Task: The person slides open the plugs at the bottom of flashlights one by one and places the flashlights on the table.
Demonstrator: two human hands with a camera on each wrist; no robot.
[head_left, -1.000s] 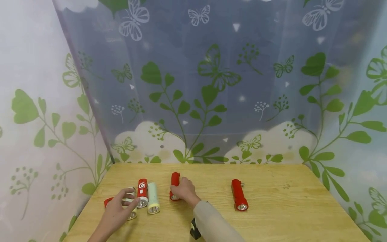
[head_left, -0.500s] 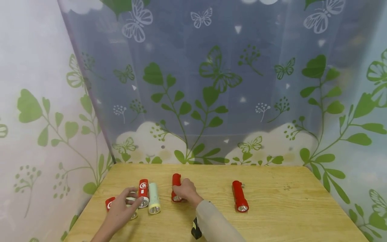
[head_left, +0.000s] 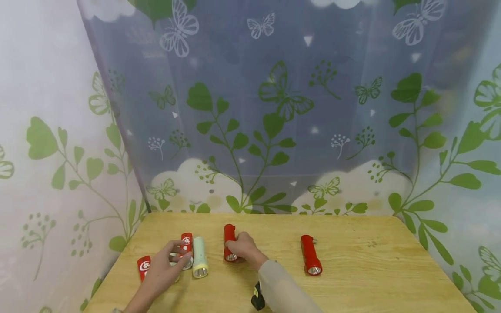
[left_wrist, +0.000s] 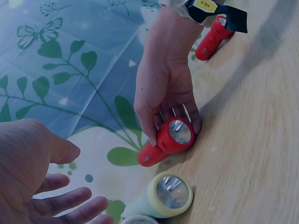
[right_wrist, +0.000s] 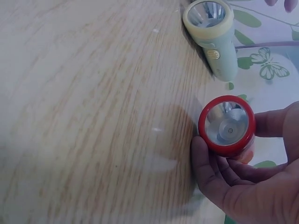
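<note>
My right hand (head_left: 245, 248) grips a red flashlight (head_left: 229, 234) at the table's back middle, thumb on one side and fingers on the other; its lens (right_wrist: 227, 125) faces the right wrist camera. Over the left group, my left hand (head_left: 163, 264) hovers with fingers spread and loosely bent, holding nothing in the left wrist view. Beneath and beside it lie a red flashlight with a white logo (head_left: 187, 240), another red one (head_left: 143, 265) at the far left, and one with a pale yellow rim, mostly hidden by the hand. A pale green flashlight (head_left: 199, 252) lies between both hands.
Another red flashlight (head_left: 310, 254) lies to the right on the wooden table (head_left: 364, 265). Behind and on both sides hang curtains (head_left: 250, 143) printed with leaves and butterflies. A black strap (head_left: 257, 296) hangs from the right sleeve.
The left hand has shifted slightly right, covering more of the logo flashlight and uncovering more of the far-left red one. The right hand keeps its grip on the red flashlight. The view has shifted slightly.
</note>
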